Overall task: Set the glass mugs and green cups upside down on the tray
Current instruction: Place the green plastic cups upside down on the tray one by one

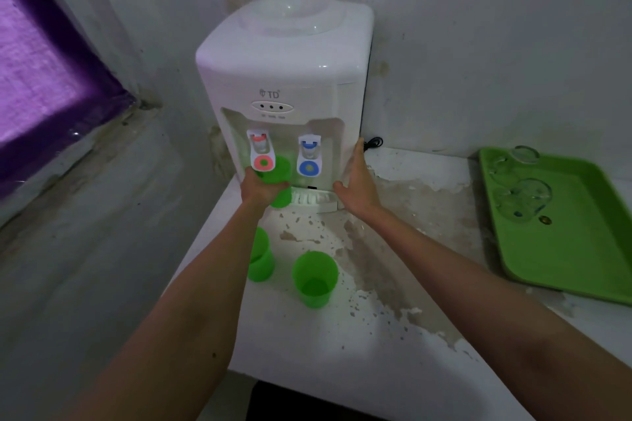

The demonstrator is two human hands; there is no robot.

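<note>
Countertop (pixel 342 335) white with peeling patches, stained walls, water dispenser (pixel 284 79) in corner, left hand (pixel 261 190) gripping green cup (pixel 278 181), right hand (pixel 357 184) spread open, green tray (pixel 564 249) at right

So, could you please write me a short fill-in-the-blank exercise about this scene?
1. The left hand holds a green cup under the ____ tap.
2. The right hand rests open against the ____.
3. ____ green cups stand upright on the counter near the person.
4. The glass mugs sit on the green ____.

Answers: red; dispenser; two; tray
</note>
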